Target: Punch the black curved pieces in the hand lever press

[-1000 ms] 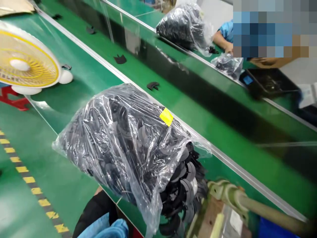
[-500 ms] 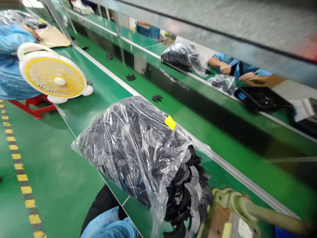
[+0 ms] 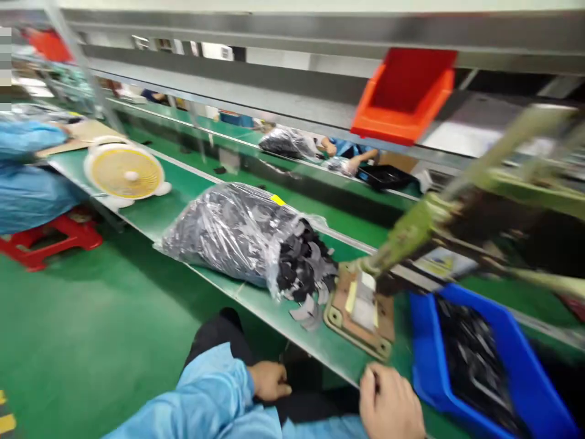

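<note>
My left hand rests over my dark trousers below the table edge, its fingers curled in and nothing seen in them. My right hand lies at the table's near edge with fingers folded, nothing visible in it. Just beyond it stands a green hand press with a wooden base plate, worn metal and a long lever. Left of the press lies a clear plastic bag, full of dark curved pieces. Loose black and grey curved pieces spill from its open mouth towards the press base.
A blue bin holding black pieces stands right of the press. An orange bin hangs from the rail above. A white and yellow fan sits further left, near a co-worker's blue sleeve. Another person's hands are across the line.
My view has swung right and tilted, bringing both my hands, the whole press, the blue bin and the orange bin into sight. The bag lies in the same place on the table.
</note>
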The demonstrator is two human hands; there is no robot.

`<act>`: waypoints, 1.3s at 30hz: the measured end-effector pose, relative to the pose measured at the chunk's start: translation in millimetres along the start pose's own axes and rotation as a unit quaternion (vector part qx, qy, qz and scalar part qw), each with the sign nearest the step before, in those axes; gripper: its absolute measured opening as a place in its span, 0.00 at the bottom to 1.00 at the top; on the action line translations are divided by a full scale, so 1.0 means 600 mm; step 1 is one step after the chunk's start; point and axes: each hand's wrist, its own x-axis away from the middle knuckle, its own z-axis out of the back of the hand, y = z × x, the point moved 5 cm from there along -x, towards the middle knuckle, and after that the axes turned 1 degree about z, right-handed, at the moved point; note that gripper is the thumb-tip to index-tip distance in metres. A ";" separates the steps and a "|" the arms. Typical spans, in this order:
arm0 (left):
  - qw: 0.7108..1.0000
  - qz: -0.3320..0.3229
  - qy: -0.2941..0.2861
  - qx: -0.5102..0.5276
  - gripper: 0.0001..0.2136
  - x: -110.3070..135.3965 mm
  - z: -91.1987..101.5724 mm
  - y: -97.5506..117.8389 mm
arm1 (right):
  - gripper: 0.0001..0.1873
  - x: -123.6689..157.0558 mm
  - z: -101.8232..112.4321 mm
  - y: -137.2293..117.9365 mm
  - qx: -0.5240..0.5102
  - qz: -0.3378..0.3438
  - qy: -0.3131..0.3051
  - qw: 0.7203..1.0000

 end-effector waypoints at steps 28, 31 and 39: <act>0.796 -0.276 0.458 -0.284 0.17 0.113 0.207 0.213 | 0.15 0.004 0.163 -0.031 -0.139 -0.081 -0.058 0.985; 0.777 -0.315 0.480 -0.257 0.16 0.109 0.199 0.201 | 0.14 -0.043 0.221 0.058 -0.073 -0.144 -0.059 0.985; 0.782 -0.325 0.485 -0.219 0.14 0.116 0.191 0.200 | 0.24 -0.166 0.158 0.244 0.030 -0.223 -0.355 0.907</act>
